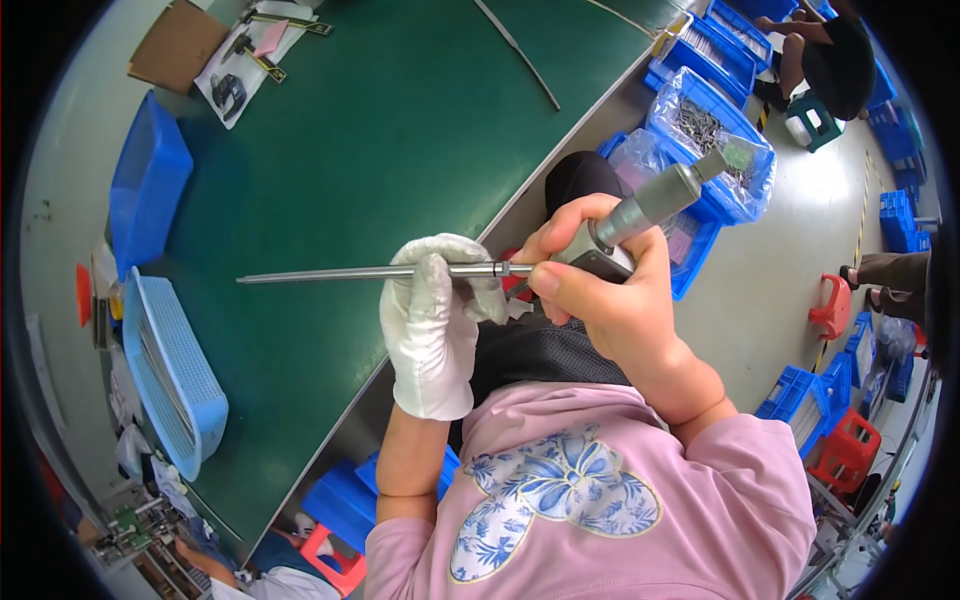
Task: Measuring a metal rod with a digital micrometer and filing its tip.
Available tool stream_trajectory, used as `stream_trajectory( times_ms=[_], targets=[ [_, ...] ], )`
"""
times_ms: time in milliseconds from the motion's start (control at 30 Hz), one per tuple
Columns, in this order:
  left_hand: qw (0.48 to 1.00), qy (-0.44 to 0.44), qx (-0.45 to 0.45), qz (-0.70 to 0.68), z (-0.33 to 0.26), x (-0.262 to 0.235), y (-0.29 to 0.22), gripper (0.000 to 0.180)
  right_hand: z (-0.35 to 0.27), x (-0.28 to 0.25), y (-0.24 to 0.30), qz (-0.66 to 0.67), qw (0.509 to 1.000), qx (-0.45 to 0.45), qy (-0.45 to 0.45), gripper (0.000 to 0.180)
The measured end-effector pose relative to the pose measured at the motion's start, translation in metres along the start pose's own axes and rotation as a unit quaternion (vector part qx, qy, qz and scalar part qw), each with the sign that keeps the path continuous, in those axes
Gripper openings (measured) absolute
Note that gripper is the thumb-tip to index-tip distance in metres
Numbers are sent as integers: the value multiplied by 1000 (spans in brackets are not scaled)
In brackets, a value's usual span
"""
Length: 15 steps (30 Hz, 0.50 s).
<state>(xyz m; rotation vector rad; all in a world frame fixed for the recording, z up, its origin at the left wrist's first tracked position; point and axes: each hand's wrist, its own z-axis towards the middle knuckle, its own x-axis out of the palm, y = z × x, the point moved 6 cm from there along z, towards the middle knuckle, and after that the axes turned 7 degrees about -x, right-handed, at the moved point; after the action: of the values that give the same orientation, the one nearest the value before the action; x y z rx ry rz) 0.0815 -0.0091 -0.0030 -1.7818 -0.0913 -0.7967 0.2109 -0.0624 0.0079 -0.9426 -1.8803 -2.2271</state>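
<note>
Fingers of the gloved left hand pinch a slim metal rod near its right end; the bare right hand curls around a grey micrometer, thumb beside that end. Rod and instrument are held up at the desk's near edge, most of the rod over the desk. How the rod meets the measuring faces is hidden. For a true reading, it seems best to hold the rod square to those faces, support it lightly and turn the thimble gently. Counts: one held rod, one micrometer; one loose metal piece lying inside the near edge; along the far edge, one pale-blue basket with several rods, too overlapped to count, and one deep-blue tub; at the far upper corner, one cardboard box.
</note>
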Motion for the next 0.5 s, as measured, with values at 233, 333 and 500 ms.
stream_trajectory(
  times_ms=[233,333,500],
  targets=[
    [996,87,30,6,0,2,-6,24,2,-8,1,-11,998,-35,59,27],
    [994,104,17,38,-2,8,-6,26,8,-10,4,2,996,-9,87,46],
    [996,82,-8,33,-3,6,-2,26,23,-3,12,151,981,91,76,75]
  ],
)
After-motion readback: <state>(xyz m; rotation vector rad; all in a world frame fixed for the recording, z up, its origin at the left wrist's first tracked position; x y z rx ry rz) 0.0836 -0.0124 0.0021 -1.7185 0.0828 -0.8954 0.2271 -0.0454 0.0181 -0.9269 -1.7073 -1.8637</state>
